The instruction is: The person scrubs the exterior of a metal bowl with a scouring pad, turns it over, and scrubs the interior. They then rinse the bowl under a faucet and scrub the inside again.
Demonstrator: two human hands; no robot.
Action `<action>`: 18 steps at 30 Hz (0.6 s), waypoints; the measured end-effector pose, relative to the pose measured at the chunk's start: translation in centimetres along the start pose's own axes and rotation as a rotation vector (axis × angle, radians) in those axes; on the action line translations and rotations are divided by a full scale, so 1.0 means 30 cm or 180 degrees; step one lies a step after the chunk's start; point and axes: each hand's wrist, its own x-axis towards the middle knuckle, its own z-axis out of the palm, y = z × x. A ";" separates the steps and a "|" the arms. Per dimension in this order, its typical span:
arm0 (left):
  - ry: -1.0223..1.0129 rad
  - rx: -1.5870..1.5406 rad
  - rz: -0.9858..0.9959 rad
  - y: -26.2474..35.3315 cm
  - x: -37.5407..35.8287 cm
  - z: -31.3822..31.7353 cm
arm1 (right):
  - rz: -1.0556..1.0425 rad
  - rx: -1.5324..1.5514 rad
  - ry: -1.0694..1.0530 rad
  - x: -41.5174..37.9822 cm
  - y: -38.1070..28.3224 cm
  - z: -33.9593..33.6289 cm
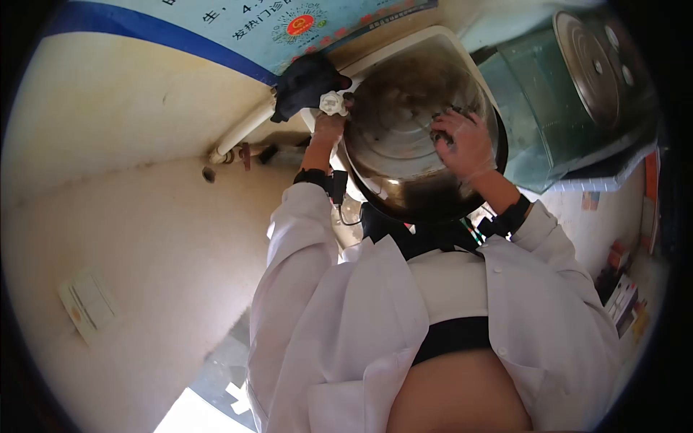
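My left hand (pixel 329 128), in a clear glove, is closed at a white petal-shaped knob (pixel 333 103) beside the pot's left rim; its fingertips are mostly hidden. A big round metal pot (pixel 393 148) tilts in the white sink, its ringed, brown-stained inside facing me. Over the right part of that inside is my gloved right hand (pixel 468 148), fingers curled. Dark stuff (pixel 442 136) shows at the thumb and along the fingertips; I cannot tell what it is.
A black cloth-like bundle (pixel 307 85) hangs by the wall above a white pipe (pixel 245 133). The sink's rim (pixel 451 40) frames the pot. To the right stands a glass tank (pixel 523 108) with a round metal lid (pixel 588 68). A blue poster (pixel 238 36) covers the wall behind.
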 end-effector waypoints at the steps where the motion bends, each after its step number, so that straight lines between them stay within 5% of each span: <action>1: -0.0084 -0.0028 0.0027 -0.025 -0.013 0.007 | -0.0038 -0.0025 0.0004 0.004 -0.010 0.001; 4: -0.0139 0.0975 0.0712 0.049 -0.162 -0.056 | -0.0070 -0.0065 -0.0006 0.010 -0.033 -0.019; 6: -0.0118 -0.0525 0.0829 0.077 -0.257 -0.086 | -0.0038 -0.0070 0.0008 0.009 -0.038 -0.014; 18: -0.0355 -0.0687 0.0602 0.020 -0.035 -0.044 | 0.0044 -0.0131 -0.0076 0.013 -0.043 -0.004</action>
